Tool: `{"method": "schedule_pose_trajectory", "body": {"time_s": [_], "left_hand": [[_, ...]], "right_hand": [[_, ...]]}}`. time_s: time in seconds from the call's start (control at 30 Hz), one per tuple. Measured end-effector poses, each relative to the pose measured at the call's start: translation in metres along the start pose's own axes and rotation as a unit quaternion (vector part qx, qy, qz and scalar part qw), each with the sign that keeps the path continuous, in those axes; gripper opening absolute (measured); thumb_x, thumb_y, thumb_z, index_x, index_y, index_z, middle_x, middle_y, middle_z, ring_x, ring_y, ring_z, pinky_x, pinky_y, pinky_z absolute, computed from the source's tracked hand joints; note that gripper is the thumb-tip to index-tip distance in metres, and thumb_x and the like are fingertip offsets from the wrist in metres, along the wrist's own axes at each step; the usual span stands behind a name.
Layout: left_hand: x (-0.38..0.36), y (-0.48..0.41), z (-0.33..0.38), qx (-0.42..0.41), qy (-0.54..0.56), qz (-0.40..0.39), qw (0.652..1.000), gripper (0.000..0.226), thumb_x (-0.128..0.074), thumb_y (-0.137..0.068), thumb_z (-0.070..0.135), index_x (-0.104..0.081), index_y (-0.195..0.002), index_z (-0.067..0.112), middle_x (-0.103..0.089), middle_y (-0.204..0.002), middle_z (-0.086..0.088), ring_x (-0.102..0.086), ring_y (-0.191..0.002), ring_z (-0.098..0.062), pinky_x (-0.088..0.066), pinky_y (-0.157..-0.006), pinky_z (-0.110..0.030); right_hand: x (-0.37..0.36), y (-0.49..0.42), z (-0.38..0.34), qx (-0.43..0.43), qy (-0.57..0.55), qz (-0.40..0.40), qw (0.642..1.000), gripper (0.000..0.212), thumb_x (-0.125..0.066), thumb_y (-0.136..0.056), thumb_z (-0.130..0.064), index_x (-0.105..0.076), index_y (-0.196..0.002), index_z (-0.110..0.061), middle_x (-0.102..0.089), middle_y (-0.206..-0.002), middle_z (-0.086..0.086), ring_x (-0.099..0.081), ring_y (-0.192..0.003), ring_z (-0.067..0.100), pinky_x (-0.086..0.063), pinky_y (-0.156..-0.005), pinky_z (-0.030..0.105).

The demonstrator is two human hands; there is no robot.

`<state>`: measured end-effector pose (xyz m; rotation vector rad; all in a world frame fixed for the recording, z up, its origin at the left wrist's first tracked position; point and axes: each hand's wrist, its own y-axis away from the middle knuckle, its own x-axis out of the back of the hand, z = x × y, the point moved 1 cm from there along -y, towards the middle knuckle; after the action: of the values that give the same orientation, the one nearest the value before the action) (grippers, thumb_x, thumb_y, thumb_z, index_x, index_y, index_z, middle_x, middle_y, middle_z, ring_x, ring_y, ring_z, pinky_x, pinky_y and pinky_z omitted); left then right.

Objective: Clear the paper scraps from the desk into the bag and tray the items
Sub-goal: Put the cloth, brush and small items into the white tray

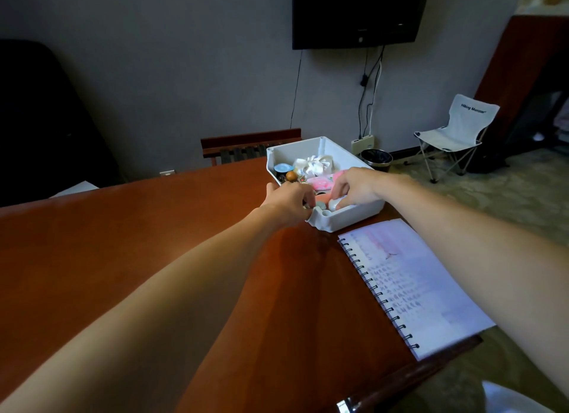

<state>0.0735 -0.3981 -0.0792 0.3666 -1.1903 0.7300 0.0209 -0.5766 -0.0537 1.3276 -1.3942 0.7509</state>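
Honestly, you look nearly done. The reddish-brown wooden desk (pixel 154 243) shows no paper scraps that I can spot, just the open spiral-bound notebook (pixel 415 283) beside the white plastic tray (pixel 348 220), which is loaded with small items. Your left hand (pixel 289 201) curls at the tray's near corner; can't tell if it holds anything. Your right hand (pixel 357 186) wraps its fingers around a small white rounded item (pixel 335 204) inside the tray. No bag in sight.

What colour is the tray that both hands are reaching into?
White; the tray shows best in the head view.
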Motion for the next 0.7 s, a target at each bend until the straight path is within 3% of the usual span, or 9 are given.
{"method": "schedule_pose_trajectory", "body": {"time_s": [0.17, 0.3, 0.43, 0.6, 0.7], "left_hand": [[0.002, 0.001, 0.000, -0.003, -0.020, -0.014, 1.000, 0.013, -0.062, -0.091, 0.023, -0.067, -0.104, 0.025, -0.056, -0.096, 0.007, -0.045, -0.097, -0.018, -0.028, -0.094, -0.040], [0.004, 0.003, 0.002, -0.019, -0.045, -0.024, 0.999, 0.015, -0.060, -0.093, 0.026, -0.067, -0.106, 0.026, -0.061, -0.107, 0.005, -0.049, -0.105, -0.020, -0.026, -0.088, -0.037], [0.006, 0.010, 0.001, -0.030, -0.046, -0.013, 0.998, 0.017, -0.061, -0.092, 0.023, -0.067, -0.108, 0.027, -0.059, -0.121, 0.003, -0.042, -0.118, -0.021, -0.024, -0.088, -0.033], [0.019, 0.030, -0.002, -0.016, -0.046, -0.008, 0.999, 0.028, -0.055, -0.093, 0.015, -0.064, -0.117, 0.027, -0.052, -0.137, 0.002, -0.032, -0.130, -0.020, -0.024, -0.098, -0.036], [0.029, 0.046, -0.007, -0.007, -0.051, -0.005, 0.999, 0.029, -0.050, -0.095, 0.020, -0.061, -0.121, 0.025, -0.053, -0.137, 0.001, -0.032, -0.131, -0.021, -0.024, -0.102, -0.039]], "right_hand": [[0.000, -0.001, -0.003, 0.000, 0.006, -0.006, 1.000, 0.019, -0.076, -0.085, -0.027, -0.072, -0.103, -0.021, -0.057, -0.110, -0.004, -0.057, -0.109, 0.019, -0.043, -0.088, 0.024], [0.000, 0.002, -0.008, 0.002, 0.012, -0.010, 1.000, 0.010, -0.070, -0.087, -0.015, -0.072, -0.090, -0.024, -0.063, -0.107, -0.006, -0.060, -0.103, 0.018, -0.045, -0.089, 0.024], [0.001, 0.007, -0.014, -0.002, 0.017, 0.005, 1.000, 0.015, -0.071, -0.084, -0.020, -0.072, -0.097, -0.026, -0.065, -0.109, -0.004, -0.060, -0.102, 0.017, -0.049, -0.093, 0.029], [0.005, 0.026, -0.029, 0.020, -0.034, 0.026, 0.999, 0.012, -0.068, -0.088, -0.020, -0.072, -0.099, -0.020, -0.062, -0.098, -0.004, -0.058, -0.091, 0.016, -0.043, -0.074, 0.023], [0.004, 0.035, -0.035, 0.032, -0.052, 0.037, 0.997, 0.020, -0.066, -0.090, -0.023, -0.072, -0.108, -0.016, -0.065, -0.118, -0.001, -0.058, -0.102, 0.017, -0.039, -0.080, 0.021]]}}
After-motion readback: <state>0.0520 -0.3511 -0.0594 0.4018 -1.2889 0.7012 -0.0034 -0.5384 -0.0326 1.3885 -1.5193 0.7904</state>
